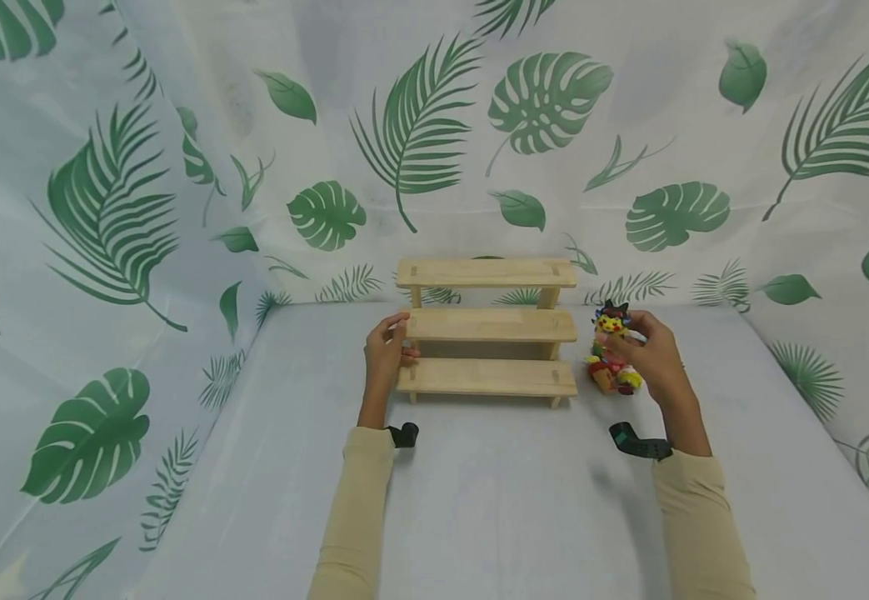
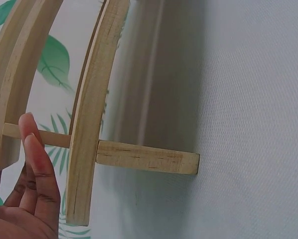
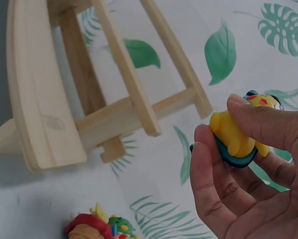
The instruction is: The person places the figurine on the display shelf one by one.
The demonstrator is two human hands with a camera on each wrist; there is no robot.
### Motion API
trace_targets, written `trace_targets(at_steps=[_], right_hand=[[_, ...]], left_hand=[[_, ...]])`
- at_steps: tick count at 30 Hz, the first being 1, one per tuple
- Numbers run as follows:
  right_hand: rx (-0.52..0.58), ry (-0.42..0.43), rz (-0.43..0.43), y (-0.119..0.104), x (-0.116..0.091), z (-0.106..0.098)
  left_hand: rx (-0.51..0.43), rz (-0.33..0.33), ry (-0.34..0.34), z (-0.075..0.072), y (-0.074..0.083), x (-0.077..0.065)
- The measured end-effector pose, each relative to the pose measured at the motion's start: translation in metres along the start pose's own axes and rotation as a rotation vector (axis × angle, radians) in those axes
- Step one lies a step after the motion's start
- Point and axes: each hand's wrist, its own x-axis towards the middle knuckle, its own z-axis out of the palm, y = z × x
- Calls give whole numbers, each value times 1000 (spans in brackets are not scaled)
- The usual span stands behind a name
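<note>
Yellow figurine point(image 3: 236, 137) pinched in the right hand point(image 1: 655, 350) at the bare wooden shelf's point(image 1: 490, 325) three o'clock, the others point(image 1: 603, 379) left on the table point(image 1: 494, 500) at four, work looks barely begun; the left hand point(image 1: 385, 348) is at nine, its grip unclear.

The place looks like a small draped booth set up for recording; which building it sits in cannot be told. In the head view, white sheeting point(image 1: 449, 200) printed with green leaves hangs at twelve o'clock and wraps round to nine and three, shutting in a pale, cloth-like work surface point(image 1: 509, 500) towards six. Wrist-worn black cameras, one point(image 1: 407, 435) just past six o'clock and another point(image 1: 636, 442) near four, show the filming side.
</note>
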Motion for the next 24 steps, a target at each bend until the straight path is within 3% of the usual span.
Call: trace_targets(at_steps=[12,20,24], right_hand=[[114,-31,-136,-17,-5,12],[160,-77,-149,-29,-10,27],[233,-118,-171,-30,-10,36]], left_hand=[[-23,-11,-13,-1,-1,-2],[-19,-6,-13,0,-2,-2],[-25,4,-16,0,-1,-2]])
